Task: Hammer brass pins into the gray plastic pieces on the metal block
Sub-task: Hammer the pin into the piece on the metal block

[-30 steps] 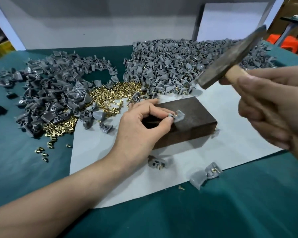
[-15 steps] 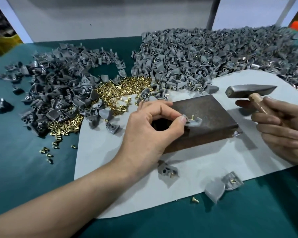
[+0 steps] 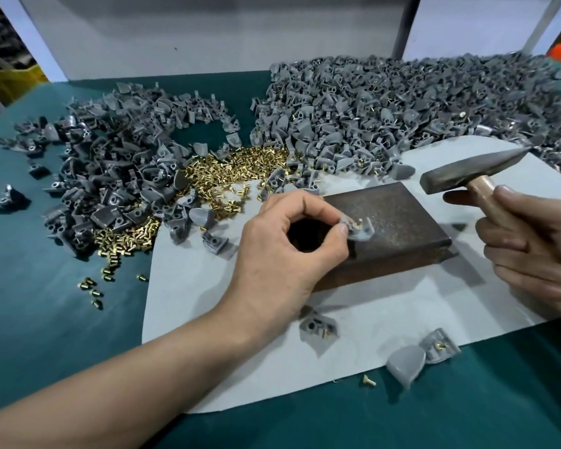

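A dark metal block (image 3: 399,218) lies on a white sheet (image 3: 201,286). On its left part sits a gray plastic piece (image 3: 358,230) with a brass pin (image 3: 358,222) standing up in it. My left hand (image 3: 282,254) pinches that piece between thumb and forefinger. My right hand (image 3: 531,251) grips the wooden handle of a hammer (image 3: 460,176), whose head hangs above and to the right of the block, apart from the pin.
Loose brass pins (image 3: 240,170) lie heaped behind the block. Piles of gray pieces spread to the back left (image 3: 110,176) and back right (image 3: 402,111). Two pinned pieces (image 3: 318,328) (image 3: 439,346) and a stray pin (image 3: 368,380) lie near the sheet's front edge on the green table (image 3: 46,319).
The hammer came down from its raised position to the block's level, then lifted slightly. My left hand kept holding the piece on the block; the pin now stands in it.
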Demonstrator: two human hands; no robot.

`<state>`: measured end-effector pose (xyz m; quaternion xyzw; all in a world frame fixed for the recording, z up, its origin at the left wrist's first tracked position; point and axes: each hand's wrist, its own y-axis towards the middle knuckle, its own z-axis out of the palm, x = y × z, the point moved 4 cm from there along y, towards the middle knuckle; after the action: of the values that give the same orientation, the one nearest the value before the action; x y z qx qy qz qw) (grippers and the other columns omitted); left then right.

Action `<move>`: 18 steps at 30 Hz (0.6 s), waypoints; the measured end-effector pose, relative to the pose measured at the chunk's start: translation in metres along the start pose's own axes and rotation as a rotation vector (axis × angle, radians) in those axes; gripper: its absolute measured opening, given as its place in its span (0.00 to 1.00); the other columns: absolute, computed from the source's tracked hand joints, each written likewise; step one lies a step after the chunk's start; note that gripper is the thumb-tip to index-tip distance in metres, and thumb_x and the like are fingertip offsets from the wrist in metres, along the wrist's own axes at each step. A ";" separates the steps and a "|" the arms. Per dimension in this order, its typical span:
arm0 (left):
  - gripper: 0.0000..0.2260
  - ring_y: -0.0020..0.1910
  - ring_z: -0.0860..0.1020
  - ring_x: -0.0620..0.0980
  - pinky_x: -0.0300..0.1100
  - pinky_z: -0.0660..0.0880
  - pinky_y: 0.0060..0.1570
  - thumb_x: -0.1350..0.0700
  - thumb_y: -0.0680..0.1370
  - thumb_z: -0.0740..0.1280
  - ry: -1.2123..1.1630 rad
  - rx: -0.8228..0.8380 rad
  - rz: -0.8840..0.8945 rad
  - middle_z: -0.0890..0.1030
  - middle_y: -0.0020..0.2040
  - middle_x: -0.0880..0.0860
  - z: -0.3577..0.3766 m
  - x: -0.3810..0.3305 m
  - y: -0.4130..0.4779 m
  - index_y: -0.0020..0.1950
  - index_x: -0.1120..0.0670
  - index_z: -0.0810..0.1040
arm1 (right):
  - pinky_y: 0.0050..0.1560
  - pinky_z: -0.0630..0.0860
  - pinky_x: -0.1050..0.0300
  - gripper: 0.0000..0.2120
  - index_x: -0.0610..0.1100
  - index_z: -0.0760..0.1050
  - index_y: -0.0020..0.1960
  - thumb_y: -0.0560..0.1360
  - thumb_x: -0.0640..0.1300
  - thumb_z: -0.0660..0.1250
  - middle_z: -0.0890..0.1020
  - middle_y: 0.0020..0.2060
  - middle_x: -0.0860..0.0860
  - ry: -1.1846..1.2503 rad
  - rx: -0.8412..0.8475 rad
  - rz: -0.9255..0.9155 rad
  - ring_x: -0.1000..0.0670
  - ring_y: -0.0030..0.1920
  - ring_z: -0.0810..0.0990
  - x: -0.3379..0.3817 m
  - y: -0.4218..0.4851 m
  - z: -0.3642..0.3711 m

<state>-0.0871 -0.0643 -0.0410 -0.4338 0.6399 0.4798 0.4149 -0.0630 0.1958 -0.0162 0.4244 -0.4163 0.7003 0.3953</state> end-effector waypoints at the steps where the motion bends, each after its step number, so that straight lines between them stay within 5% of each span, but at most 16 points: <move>1: 0.04 0.53 0.77 0.47 0.44 0.79 0.51 0.51 0.70 0.70 0.003 0.001 0.003 0.80 0.49 0.50 0.000 0.000 -0.001 0.43 0.48 0.79 | 0.21 0.65 0.64 0.27 0.35 0.69 0.58 0.72 0.57 0.67 0.66 0.26 0.45 -0.068 -0.119 -0.034 0.50 0.16 0.59 -0.007 0.010 0.005; 3: 0.04 0.53 0.76 0.52 0.55 0.79 0.49 0.52 0.70 0.70 -0.001 0.002 -0.012 0.78 0.50 0.50 0.002 0.000 -0.001 0.44 0.48 0.78 | 0.22 0.69 0.60 0.34 0.41 0.76 0.56 0.61 0.64 0.74 0.67 0.23 0.49 -0.315 -0.184 -0.075 0.51 0.16 0.59 0.002 0.008 0.026; 7: 0.03 0.56 0.73 0.48 0.53 0.73 0.57 0.53 0.69 0.69 0.128 -0.039 0.031 0.77 0.47 0.44 0.001 -0.003 0.002 0.41 0.47 0.77 | 0.22 0.69 0.59 0.38 0.47 0.76 0.55 0.60 0.76 0.66 0.68 0.20 0.45 -0.692 -0.160 -0.078 0.45 0.12 0.64 0.014 -0.002 0.075; 13: 0.02 0.62 0.71 0.45 0.48 0.67 0.65 0.51 0.66 0.70 0.117 -0.073 -0.024 0.74 0.50 0.37 0.000 0.002 0.004 0.37 0.46 0.78 | 0.22 0.70 0.64 0.28 0.44 0.73 0.52 0.71 0.68 0.56 0.69 0.18 0.41 -1.078 -0.302 -0.366 0.45 0.10 0.66 0.038 0.000 0.108; 18: 0.03 0.63 0.70 0.42 0.41 0.64 0.66 0.51 0.66 0.72 0.091 -0.081 -0.014 0.74 0.52 0.36 -0.001 0.001 0.004 0.35 0.47 0.79 | 0.21 0.68 0.67 0.24 0.47 0.74 0.49 0.71 0.66 0.55 0.71 0.19 0.40 -1.117 -0.329 -0.314 0.46 0.10 0.67 0.035 -0.001 0.116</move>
<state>-0.0917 -0.0649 -0.0410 -0.4760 0.6350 0.4825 0.3707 -0.0425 0.0971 0.0502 0.7177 -0.5960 0.2311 0.2761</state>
